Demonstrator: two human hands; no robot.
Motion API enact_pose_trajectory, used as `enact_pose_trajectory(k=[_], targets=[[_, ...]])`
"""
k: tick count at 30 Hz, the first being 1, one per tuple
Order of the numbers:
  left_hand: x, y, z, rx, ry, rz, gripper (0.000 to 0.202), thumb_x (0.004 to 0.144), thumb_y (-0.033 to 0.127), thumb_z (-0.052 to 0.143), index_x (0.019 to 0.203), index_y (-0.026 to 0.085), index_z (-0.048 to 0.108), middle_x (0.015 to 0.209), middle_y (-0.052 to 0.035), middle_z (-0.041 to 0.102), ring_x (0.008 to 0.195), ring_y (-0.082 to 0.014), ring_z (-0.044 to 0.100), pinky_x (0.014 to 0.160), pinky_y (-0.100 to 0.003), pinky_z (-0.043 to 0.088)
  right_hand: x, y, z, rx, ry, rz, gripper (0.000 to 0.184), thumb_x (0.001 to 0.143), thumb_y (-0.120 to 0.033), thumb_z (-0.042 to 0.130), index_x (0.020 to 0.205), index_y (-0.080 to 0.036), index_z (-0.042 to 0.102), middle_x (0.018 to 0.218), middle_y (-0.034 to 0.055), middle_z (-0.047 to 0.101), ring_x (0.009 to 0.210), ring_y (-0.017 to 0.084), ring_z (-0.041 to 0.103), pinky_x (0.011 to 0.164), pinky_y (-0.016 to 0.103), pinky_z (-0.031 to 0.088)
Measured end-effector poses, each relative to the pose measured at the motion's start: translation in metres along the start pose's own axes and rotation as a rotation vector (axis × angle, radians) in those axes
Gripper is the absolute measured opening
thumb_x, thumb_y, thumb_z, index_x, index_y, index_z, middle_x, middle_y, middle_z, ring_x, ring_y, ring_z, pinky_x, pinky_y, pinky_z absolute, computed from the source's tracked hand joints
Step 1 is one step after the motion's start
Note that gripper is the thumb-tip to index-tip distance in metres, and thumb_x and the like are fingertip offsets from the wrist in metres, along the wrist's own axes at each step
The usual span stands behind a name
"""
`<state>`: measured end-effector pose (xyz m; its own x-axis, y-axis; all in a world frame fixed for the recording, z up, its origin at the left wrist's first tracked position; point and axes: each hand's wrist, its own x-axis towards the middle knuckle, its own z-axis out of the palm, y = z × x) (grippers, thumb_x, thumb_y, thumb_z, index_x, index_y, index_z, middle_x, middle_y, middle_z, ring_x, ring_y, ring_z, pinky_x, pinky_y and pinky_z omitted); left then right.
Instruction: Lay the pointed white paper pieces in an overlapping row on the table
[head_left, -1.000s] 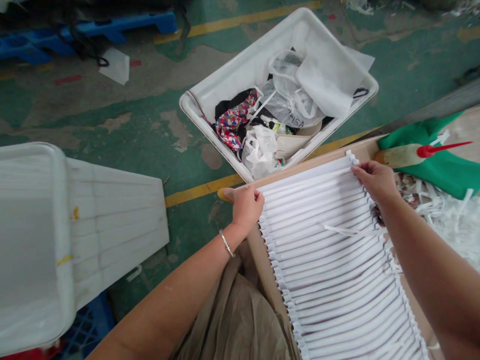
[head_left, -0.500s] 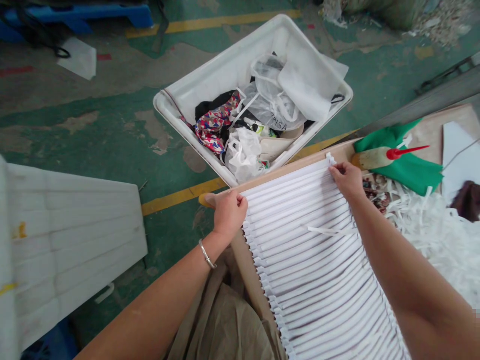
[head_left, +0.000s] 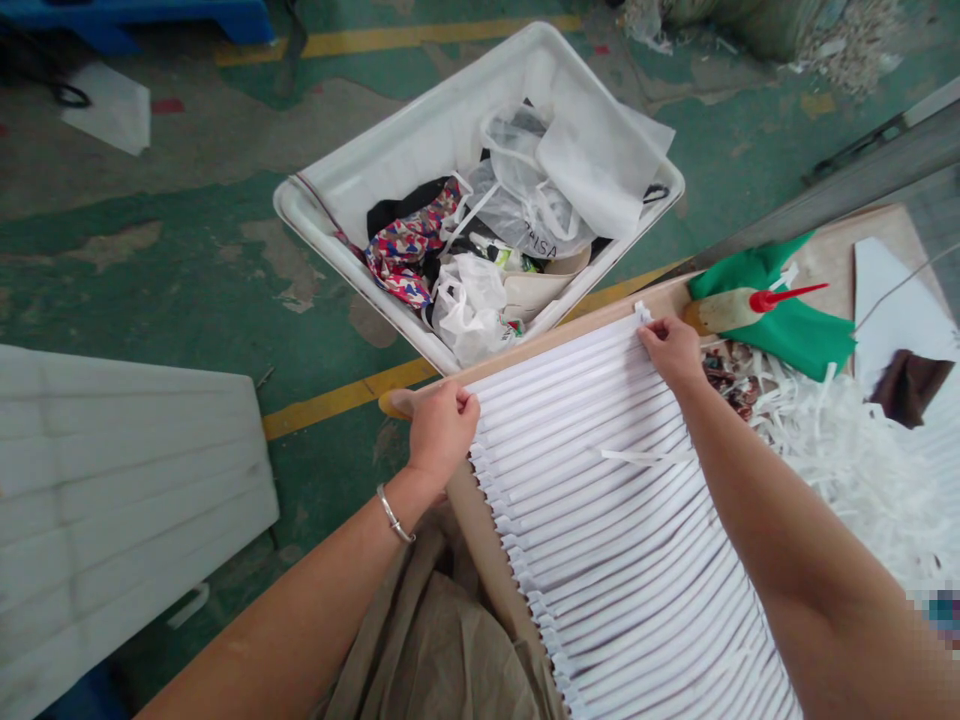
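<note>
— What takes up the most room?

— The green floor [head_left: 187, 250] with its yellow lines, across the upper half of the frame. White foam sheets [head_left: 112, 480] lie at the lower left. A white tub [head_left: 360, 170] at upper centre holds bags and patterned cloth.

— And the bench?

— The bench [head_left: 484, 535] runs from the centre to the lower right. A long overlapping row of white strips [head_left: 615, 530] covers it like shingles. A heap of white shreds [head_left: 847, 450] is at the right edge, with a green cloth [head_left: 795, 330] above it.

— Where are the hands?

— Both are at the top end of the row, just below the tub. The left hand [head_left: 439, 430] has its fingers curled closed over the left ends of the strips. The right hand [head_left: 675, 350] pinches the right end of the topmost strip.

— Anything smaller?

— A bottle [head_left: 724, 310] with a red nozzle lies on the green cloth, just beside the right hand. A bracelet [head_left: 394, 513] is on the left wrist.
</note>
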<state>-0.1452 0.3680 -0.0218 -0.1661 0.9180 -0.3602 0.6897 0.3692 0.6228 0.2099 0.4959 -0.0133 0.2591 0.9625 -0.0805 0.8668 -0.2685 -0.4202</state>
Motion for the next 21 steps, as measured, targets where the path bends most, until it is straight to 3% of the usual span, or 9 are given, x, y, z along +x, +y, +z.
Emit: enact_pose_trajectory(k=[21], targets=[[-0.0008, 0.0045, -0.0036, 0.073, 0.01, 0.019, 0.015, 0.087, 0.023, 0.051, 0.073, 0.02, 0.055, 0.071, -0.003, 0.063, 0.07, -0.0192, 0.059, 0.07, -0.03, 0.043, 0.0033, -0.0013, 0.0034, -0.044, 0.023, 0.006, 0.016, 0.075, -0.032, 0.065, 0.079, -0.017, 0.062, 0.07, 0.0033, 0.063, 0.066, 0.018, 0.054, 0.07, 0.031, 0.046]])
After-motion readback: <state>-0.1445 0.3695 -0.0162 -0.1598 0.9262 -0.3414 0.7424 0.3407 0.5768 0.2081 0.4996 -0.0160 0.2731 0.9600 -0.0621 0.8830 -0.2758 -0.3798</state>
